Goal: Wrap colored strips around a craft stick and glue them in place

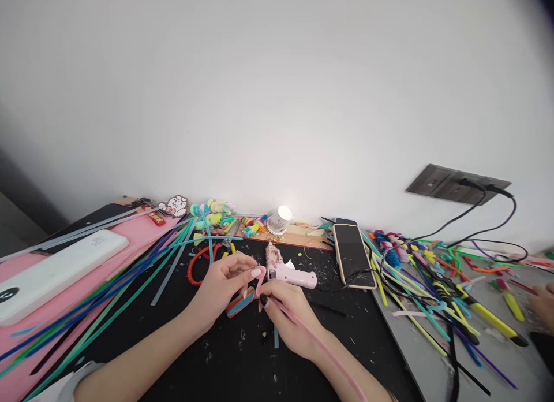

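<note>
Left hand point(220, 283) and right hand point(288, 318) first: got them meeting low in the middle, over a black mat point(194, 350). Pinching the bent top end of a pink stem point(261, 283) between left thumb and fingertips, other fingers loosely curled. Gripping the same stem just below the bend with the right, fingers closed round it. Can follow the rest of it running down along the right forearm toward the bottom edge. Can't tell if the left palm touches the striped block point(239, 305) lying just beneath it on the mat.

Just behind the fingertips, got a pink glue gun point(292, 273) lying on its side, with a phone point(352, 255) face up to its right. Off to the left, seeing a big fan of long blue and green sticks point(130, 272), a red loop point(197, 263) near them, and a white case point(52, 272) on a pink sheet point(64, 309). Over on the right, seeing a messy heap of coloured stems point(428, 275) on a grey tabletop point(415, 356), plus somebody else's hand point(543, 304) at the very edge. Up on the wall, spotting a dark socket plate point(454, 183) with two cables plugged in.
</note>
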`<state>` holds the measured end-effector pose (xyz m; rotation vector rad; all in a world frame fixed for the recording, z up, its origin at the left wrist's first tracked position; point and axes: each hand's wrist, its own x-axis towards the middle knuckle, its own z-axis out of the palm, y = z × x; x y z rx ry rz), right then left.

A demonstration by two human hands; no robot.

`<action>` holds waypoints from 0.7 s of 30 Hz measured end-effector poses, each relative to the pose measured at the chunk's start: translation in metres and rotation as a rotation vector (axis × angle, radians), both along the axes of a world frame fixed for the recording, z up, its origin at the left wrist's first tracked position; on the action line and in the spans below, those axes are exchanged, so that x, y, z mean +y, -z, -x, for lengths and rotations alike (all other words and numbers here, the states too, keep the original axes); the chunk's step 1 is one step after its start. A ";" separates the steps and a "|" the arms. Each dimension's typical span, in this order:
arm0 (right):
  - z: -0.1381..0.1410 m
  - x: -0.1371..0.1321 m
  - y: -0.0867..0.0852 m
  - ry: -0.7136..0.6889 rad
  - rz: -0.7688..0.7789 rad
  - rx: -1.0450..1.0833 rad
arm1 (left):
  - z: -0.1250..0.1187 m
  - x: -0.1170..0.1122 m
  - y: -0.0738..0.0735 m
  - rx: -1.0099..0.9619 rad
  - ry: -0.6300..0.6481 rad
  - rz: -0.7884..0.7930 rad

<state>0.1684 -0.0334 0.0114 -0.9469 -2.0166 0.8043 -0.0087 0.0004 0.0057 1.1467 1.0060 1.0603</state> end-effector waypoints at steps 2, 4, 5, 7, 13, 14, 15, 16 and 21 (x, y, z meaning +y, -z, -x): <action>0.000 0.000 0.001 -0.005 -0.007 -0.013 | -0.001 0.000 0.000 -0.005 0.005 0.002; 0.000 0.000 0.002 -0.008 -0.013 -0.027 | -0.002 0.000 0.000 -0.014 0.007 0.005; 0.000 0.000 0.003 -0.006 -0.017 -0.035 | -0.002 -0.001 -0.001 -0.016 0.008 0.006; 0.000 0.000 0.005 -0.001 -0.030 -0.049 | -0.003 -0.001 -0.003 -0.016 0.014 0.009; 0.000 -0.001 0.005 0.003 -0.059 -0.092 | -0.006 -0.002 -0.008 -0.015 0.022 0.021; 0.001 -0.001 0.005 -0.001 -0.064 -0.096 | -0.006 -0.002 -0.008 -0.013 0.027 0.021; 0.001 -0.001 0.005 -0.007 -0.071 -0.100 | -0.006 -0.002 -0.008 -0.010 0.032 0.020; 0.001 -0.001 0.005 -0.011 -0.078 -0.105 | -0.006 -0.002 -0.007 -0.007 0.039 0.019; 0.000 0.000 0.009 0.003 -0.099 -0.151 | -0.006 -0.002 -0.006 -0.013 0.041 0.028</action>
